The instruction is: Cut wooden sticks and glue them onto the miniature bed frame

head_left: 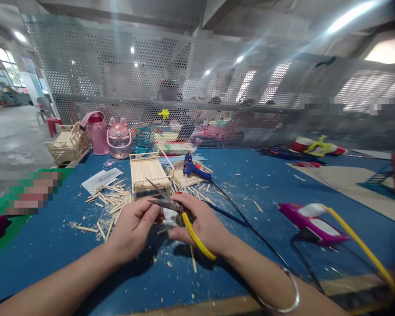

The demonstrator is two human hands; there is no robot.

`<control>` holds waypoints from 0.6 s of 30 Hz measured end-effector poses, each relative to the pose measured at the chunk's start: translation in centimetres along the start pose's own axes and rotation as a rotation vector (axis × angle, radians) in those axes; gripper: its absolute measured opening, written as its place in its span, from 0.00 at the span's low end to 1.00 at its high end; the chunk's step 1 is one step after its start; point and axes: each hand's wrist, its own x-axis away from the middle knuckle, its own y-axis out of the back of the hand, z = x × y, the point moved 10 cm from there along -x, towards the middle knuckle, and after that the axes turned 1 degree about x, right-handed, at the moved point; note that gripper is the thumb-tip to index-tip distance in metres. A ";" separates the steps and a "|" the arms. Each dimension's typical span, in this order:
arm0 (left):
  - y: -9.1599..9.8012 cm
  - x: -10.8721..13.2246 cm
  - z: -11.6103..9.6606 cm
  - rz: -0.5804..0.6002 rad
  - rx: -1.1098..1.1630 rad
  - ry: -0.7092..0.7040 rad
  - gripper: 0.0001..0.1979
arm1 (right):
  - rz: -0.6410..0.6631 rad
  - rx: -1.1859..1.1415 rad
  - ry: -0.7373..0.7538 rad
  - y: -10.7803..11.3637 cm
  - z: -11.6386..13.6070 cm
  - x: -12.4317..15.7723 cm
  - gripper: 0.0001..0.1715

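My right hand [200, 224] is wrapped round a pair of scissors [166, 203] with yellow handles, their blades apart and pointing left. Close to the lower blade, my left hand [134, 228] is closed with thumb and fingers pinched together; whatever is between them is too small to make out. Just beyond the hands stands a small bed-shaped frame [149, 171] made of wooden sticks. Loose cut sticks [113, 197] lie in a heap left of it. A blue glue gun [195, 169] rests on another stick piece to the right.
Chips and sticks litter the blue table [250, 184]. A pink bottle [97, 134], a pink-lidded jug [119, 138] and another stick model [69, 145] stand back left. A purple device [312, 224] with cables lies right. Behind rises a perforated metal screen [118, 74], with people beyond it.
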 end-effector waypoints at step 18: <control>-1.0 0.0 0.0 0.214 -0.080 -0.040 0.14 | 0.094 0.081 0.074 -0.7 0.7 0.3 0.41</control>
